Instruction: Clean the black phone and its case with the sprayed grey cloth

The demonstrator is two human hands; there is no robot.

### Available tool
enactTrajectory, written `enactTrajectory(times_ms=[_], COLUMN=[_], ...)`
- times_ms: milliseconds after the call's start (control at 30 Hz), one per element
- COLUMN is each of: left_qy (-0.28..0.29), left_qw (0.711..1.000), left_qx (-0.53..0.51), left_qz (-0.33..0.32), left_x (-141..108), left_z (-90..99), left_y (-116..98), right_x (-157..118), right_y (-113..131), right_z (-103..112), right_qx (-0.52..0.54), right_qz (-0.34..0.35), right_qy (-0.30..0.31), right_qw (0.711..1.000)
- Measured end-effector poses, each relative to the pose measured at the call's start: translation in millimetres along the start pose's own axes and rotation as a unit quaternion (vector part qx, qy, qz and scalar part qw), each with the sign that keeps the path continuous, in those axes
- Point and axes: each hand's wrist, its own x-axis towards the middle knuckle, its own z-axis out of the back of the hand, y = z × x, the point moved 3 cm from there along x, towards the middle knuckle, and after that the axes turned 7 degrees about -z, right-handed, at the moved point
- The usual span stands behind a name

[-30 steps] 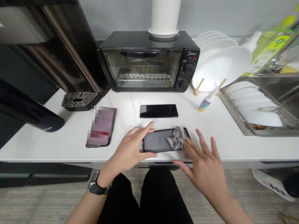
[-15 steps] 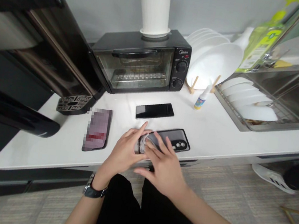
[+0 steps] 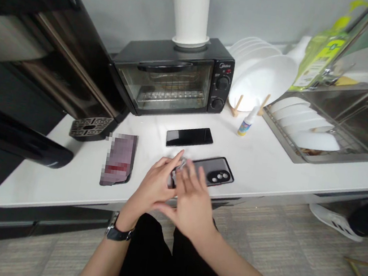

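On the counter (image 3: pixel 267 174), left hand (image 3: pixel 156 182): gripped case (image 3: pixel 216 165), we judged to steady it.
Right hand (image 3: pixel 193 202): lay flat, unclenched, over cloth (image 3: pixel 181 165), presumably pressing.

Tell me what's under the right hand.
A crumpled cloth peeks out under the right hand, atop the phone case, whose camera end shows. Most of the cloth and much of the case's opposite end are covered.

A toaster oven (image 3: pixel 173 80) supports a white container (image 3: pixel 190 10) at 12 o'clock. A green pump bottle (image 3: pixel 319 58) stands at 2 o'clock.
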Motion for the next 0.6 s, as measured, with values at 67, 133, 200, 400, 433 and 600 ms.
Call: enactTrajectory(times_ms=[67,133,200,400,433,600], left_qy=[-0.002,-0.004,-0.004,0.0,0.001,0.006], left_qw=[1.0,1.0,1.0,1.0,1.0,1.0], left_qx=[0.01,0.019,0.021,0.007,0.006,0.009], left_qz=[0.016,0.024,0.014,0.001,0.0,-0.014], left_x=[-4,-7,-9,-4,-3,3], left_z=[2.3,3.9,4.4,3.4,3.1,1.2], left_y=[3,4,3,-4,-4,0], right_x=[1,-1,-6,-22,-22,-8], right_y=[14,2,-29,-115,-114,-47], right_z=[-4,8,30,77,74,23], right_qx=[0.047,0.055,0.026,-0.112,-0.117,-0.071], right_qz=[0.037,0.075,0.101,0.061,0.05,-0.012], right_qy=[0.029,0.063,0.086,0.037,0.028,-0.01], right_qw=[0.998,0.994,0.991,0.991,0.992,0.997])
